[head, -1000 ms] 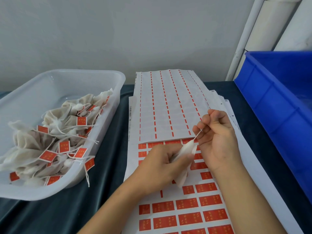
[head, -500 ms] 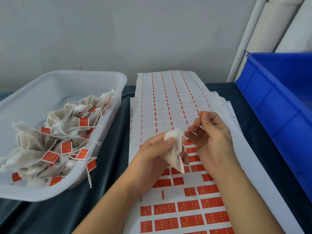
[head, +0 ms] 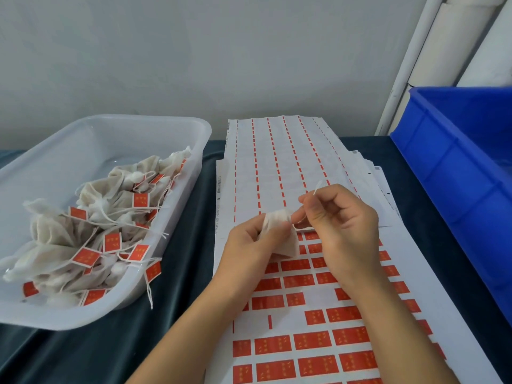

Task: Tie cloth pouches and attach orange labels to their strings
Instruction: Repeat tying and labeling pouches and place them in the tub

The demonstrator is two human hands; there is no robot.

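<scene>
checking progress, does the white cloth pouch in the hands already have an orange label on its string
No, the small white cloth pouch gripped by the left hand shows only a bare white string, pinched by the right hand.

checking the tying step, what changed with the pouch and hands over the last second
The left hand raised the pouch and turned its neck upward. The right hand, which held the string taut, moved in beside the neck with the string end now sticking up. The clear tub and label sheets stayed put.
</scene>
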